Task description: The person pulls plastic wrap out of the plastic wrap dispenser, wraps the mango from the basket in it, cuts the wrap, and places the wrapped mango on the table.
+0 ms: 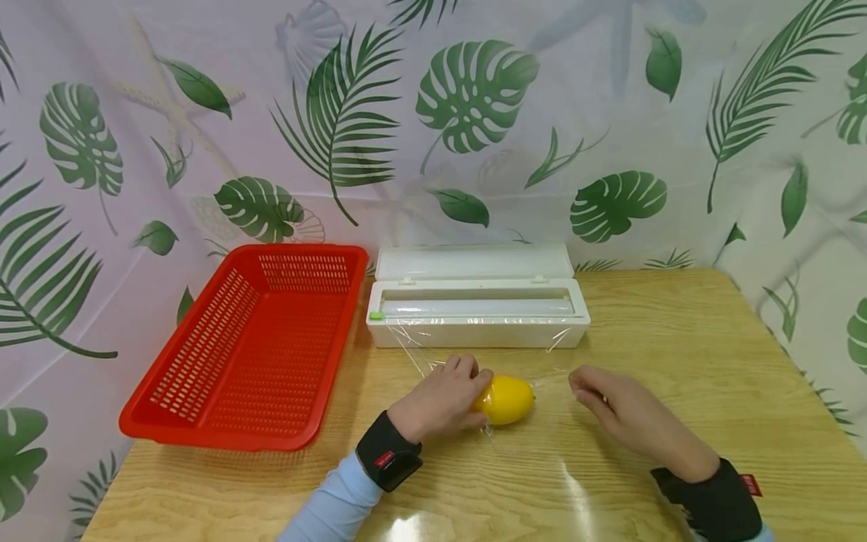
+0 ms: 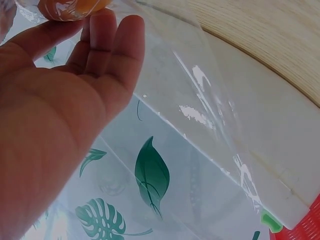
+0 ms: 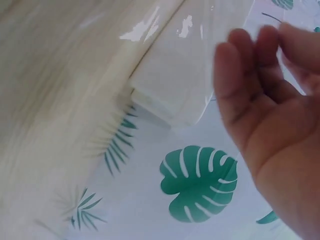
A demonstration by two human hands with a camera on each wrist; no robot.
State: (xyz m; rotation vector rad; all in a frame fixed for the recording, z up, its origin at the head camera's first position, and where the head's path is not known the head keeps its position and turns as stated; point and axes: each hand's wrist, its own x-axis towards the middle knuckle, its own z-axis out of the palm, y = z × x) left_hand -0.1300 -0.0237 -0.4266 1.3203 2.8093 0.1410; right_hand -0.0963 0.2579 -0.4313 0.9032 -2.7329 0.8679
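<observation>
A yellow oval fruit (image 1: 508,400), shiny with clear plastic wrap, lies on the wooden table in the head view. My left hand (image 1: 443,399) grips its left end, fingers curled round it; the left wrist view shows the fruit (image 2: 70,7) at the fingertips. To the right of the fruit, my right hand (image 1: 626,414) pinches an edge of the stretched wrap between thumb and fingers. The plastic wrap (image 2: 215,110) runs back from the fruit to a white dispenser box (image 1: 477,333), whose lid (image 1: 474,263) stands raised. A roll (image 1: 477,307) shows inside the box.
A red plastic basket (image 1: 223,429) with slotted sides stands on the left of the table, beside the box. A small green slider (image 1: 376,316) sits at the box's front left corner. Behind everything hangs a leaf-patterned cloth (image 1: 501,173).
</observation>
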